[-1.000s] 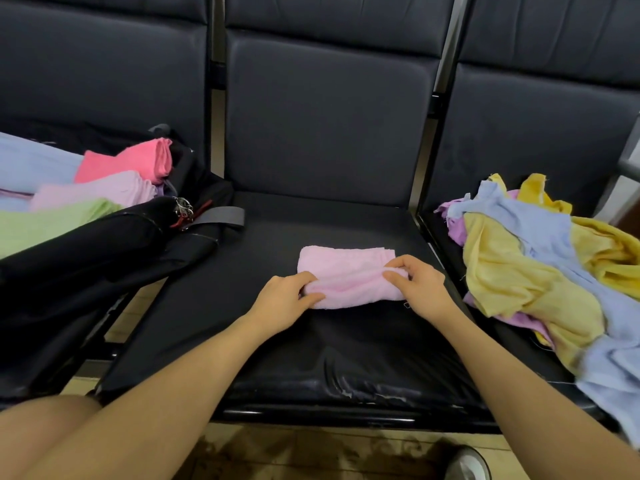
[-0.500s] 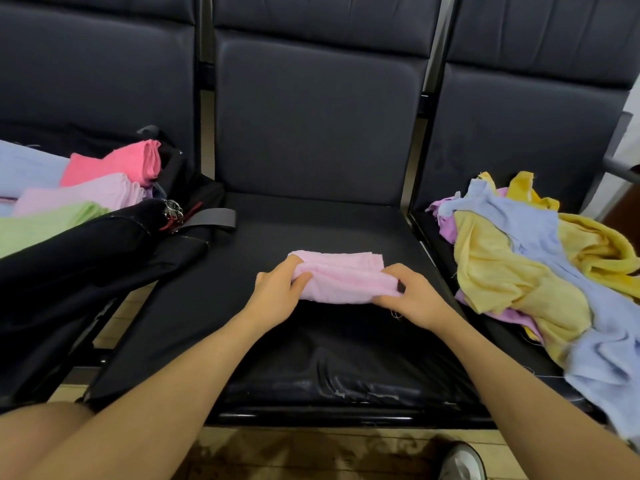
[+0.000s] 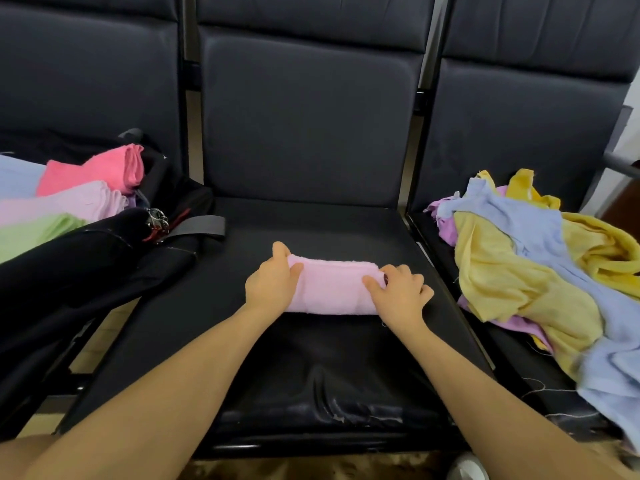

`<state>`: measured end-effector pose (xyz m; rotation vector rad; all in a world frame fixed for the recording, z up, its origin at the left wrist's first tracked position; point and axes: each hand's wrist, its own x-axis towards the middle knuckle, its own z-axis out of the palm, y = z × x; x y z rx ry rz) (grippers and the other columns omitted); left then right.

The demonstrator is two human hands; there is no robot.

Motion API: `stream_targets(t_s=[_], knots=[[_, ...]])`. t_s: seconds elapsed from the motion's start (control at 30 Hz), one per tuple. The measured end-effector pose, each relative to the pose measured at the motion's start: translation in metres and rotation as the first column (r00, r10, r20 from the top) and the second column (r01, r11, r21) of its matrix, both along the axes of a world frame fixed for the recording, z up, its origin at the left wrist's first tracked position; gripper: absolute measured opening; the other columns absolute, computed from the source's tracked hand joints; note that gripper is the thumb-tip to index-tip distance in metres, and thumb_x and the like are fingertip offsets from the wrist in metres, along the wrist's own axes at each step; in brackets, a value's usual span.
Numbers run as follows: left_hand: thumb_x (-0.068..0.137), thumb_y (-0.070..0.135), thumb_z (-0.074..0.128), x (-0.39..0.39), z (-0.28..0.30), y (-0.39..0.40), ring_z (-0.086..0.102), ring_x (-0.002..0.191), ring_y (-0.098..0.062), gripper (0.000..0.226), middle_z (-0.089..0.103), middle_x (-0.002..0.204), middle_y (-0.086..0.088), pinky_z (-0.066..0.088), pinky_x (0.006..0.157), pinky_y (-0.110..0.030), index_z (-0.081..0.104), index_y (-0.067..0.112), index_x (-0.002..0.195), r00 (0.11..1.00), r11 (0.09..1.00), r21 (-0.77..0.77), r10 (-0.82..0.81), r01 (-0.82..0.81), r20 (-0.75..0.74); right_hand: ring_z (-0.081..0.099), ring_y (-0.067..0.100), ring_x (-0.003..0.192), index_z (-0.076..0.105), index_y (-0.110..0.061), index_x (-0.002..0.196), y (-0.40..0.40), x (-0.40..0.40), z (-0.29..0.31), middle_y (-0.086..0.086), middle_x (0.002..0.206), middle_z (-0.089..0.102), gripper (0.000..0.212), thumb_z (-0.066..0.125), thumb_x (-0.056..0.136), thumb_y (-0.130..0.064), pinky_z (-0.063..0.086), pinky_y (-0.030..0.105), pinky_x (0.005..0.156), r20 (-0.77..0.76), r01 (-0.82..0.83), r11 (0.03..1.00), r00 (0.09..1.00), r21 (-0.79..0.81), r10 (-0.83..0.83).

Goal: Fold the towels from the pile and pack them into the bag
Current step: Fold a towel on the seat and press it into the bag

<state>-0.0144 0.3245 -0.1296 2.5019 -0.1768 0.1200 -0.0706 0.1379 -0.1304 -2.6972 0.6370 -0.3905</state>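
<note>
A folded pale pink towel (image 3: pixel 332 285) lies on the middle black seat (image 3: pixel 311 358). My left hand (image 3: pixel 272 284) grips its left end, thumb on top. My right hand (image 3: pixel 401 294) grips its right end, fingers curled round the edge. On the left seat an open black bag (image 3: pixel 79 265) holds folded towels: hot pink (image 3: pixel 100 168), pale pink (image 3: pixel 62 202), green (image 3: pixel 31 233) and light blue (image 3: pixel 15 178). The pile of unfolded towels (image 3: pixel 533 271), yellow, light blue and purple, covers the right seat.
Three black padded seats stand in a row with tall backrests (image 3: pixel 308 126). A grey bag strap (image 3: pixel 197 225) lies over the middle seat's left edge. Brown floor and a shoe tip (image 3: pixel 465 467) show below the seat front.
The pink towel has been folded narrower into a compact roll. Both hands have shifted from its front edge to its two ends. The view has moved slightly.
</note>
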Motion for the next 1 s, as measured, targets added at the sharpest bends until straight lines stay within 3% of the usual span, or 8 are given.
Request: stream_targets(t_s=[0.13,0.2,0.33,0.47,0.57,0.73,0.83,1.0], knots=[[0.101,0.03,0.04,0.013,-0.017,-0.005,0.054,0.101,-0.026,0.032,0.054,0.118,-0.006,0.037,0.077,-0.032,0.044,0.021,0.131,0.998,0.982,0.185,0.028,-0.038,0.053,0.035,0.029,0.127,0.047,-0.017,0.132,-0.006,0.007,-0.005,0.008,0.136,0.04,0.059,0.053,0.089,-0.057,0.023,0.042,0.107,-0.087,0.032,0.997,0.995,-0.072,-0.038],[0.102,0.027,0.035,0.015,-0.025,-0.006,0.052,0.105,-0.026,0.033,0.056,0.117,-0.005,0.031,0.076,-0.03,0.053,0.021,0.128,0.997,0.969,0.244,0.033,-0.051,0.076,0.032,0.029,0.131,0.042,-0.019,0.139,-0.01,0.01,-0.005,0.007,0.142,0.035,0.066,0.048,0.089,-0.062,0.02,0.043,0.109,-0.147,-0.016,0.991,0.989,-0.134,-0.004],[0.102,0.04,0.029,0.012,-0.03,-0.003,0.052,0.104,-0.024,0.044,0.061,0.113,-0.002,0.031,0.082,-0.031,0.065,0.02,0.117,0.987,0.94,0.326,0.048,-0.098,0.156,0.028,0.027,0.133,0.045,-0.026,0.138,-0.012,0.013,-0.004,0.003,0.142,0.033,0.06,0.044,0.091,-0.063,0.014,0.044,0.112,-0.219,-0.11,0.985,0.973,-0.132,0.079],[0.098,0.058,0.024,0.007,-0.029,-0.001,0.047,0.115,-0.025,0.053,0.052,0.127,-0.004,0.033,0.095,-0.034,0.05,0.024,0.13,0.995,0.877,0.474,0.05,-0.083,0.082,0.029,0.025,0.133,0.047,-0.022,0.135,-0.009,0.016,-0.005,0.002,0.142,0.037,0.056,0.048,0.092,-0.057,0.012,0.042,0.113,-0.236,-0.132,0.989,0.965,-0.066,0.113],[0.098,0.058,0.023,0.003,-0.025,0.0,0.044,0.116,-0.026,0.051,0.051,0.126,-0.005,0.032,0.096,-0.035,0.041,0.025,0.132,0.996,0.84,0.535,0.054,-0.084,0.071,0.034,0.022,0.13,0.047,-0.021,0.131,-0.006,0.012,-0.006,0.001,0.133,0.047,0.046,0.049,0.094,-0.049,0.012,0.038,0.111,-0.159,-0.16,0.986,0.976,-0.05,0.15],[0.099,0.052,0.029,-0.006,-0.027,0.004,0.05,0.107,-0.026,0.044,0.058,0.114,-0.005,0.032,0.091,-0.034,0.039,0.023,0.132,0.996,0.883,0.461,0.06,-0.083,0.063,0.043,0.02,0.117,0.045,-0.019,0.115,0.002,-0.003,-0.004,-0.002,0.09,0.053,0.026,0.053,0.096,-0.036,0.013,0.033,0.109,-0.029,-0.214,0.961,0.975,0.178,0.222],[0.099,0.047,0.035,-0.01,-0.023,0.009,0.054,0.097,-0.024,0.039,0.058,0.1,-0.003,0.031,0.087,-0.035,0.041,0.02,0.127,0.993,0.922,0.371,0.083,-0.108,0.083,0.035,0.022,0.118,0.044,-0.019,0.113,0.011,-0.011,0.002,-0.005,0.093,0.048,0.026,0.057,0.095,-0.03,0.035,0.033,0.096,0.091,-0.247,0.888,0.969,0.387,0.229],[0.101,0.04,0.036,-0.013,0.003,0.039,0.056,0.097,-0.029,0.037,0.057,0.102,-0.008,0.034,0.088,-0.041,0.041,0.016,0.128,0.973,0.943,0.279,0.133,-0.183,0.188,0.055,0.008,0.09,0.039,-0.027,0.109,0.036,-0.01,0.029,-0.013,0.092,0.051,0.03,0.063,0.091,-0.026,0.047,0.022,0.071,0.345,-0.393,0.816,0.903,0.424,0.255]])
